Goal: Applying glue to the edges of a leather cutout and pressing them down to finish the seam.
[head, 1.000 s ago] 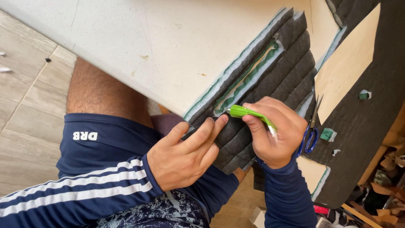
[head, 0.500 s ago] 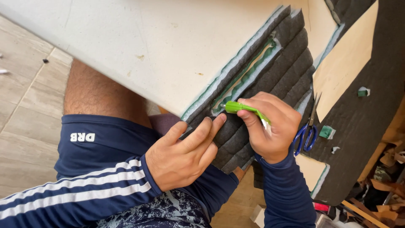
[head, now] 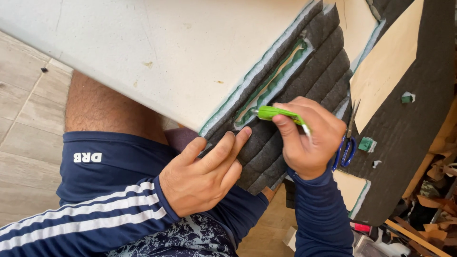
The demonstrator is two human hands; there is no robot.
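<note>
Gripping nothing, the left hand (head: 202, 178) lies with its grip spread flat, the fingers (head: 228, 145) pressed on the near end of a dark grey felt panel (head: 304, 81). This panel is soft and fuzzy, stitched in long parallel ribs, and it lies across the corner of a pale, smooth table (head: 157, 52). Along the left edge of the panel runs a strip of white foam (head: 243, 88), and beside it is a narrow slot with a green lining (head: 276, 78). The right hand (head: 309, 140) has its grip closed around a small green cutter (head: 273, 113), made of shiny plastic; its tip points left and touches the felt near the lower end of the green slot, just beside the fingertips of the left hand. Both arms wear dark blue sleeves (head: 95, 214) with white stripes, and the right hand covers part of the ribs. To the right of this hand lie scissors with blue handles (head: 345, 150), half hidden behind it. Further right is a flat tan cardboard piece (head: 385, 66) on a second dark felt sheet (head: 419, 123), together with a few small green scraps (head: 367, 144). At the far right edge lies a heap of brown offcuts (head: 435, 190).
</note>
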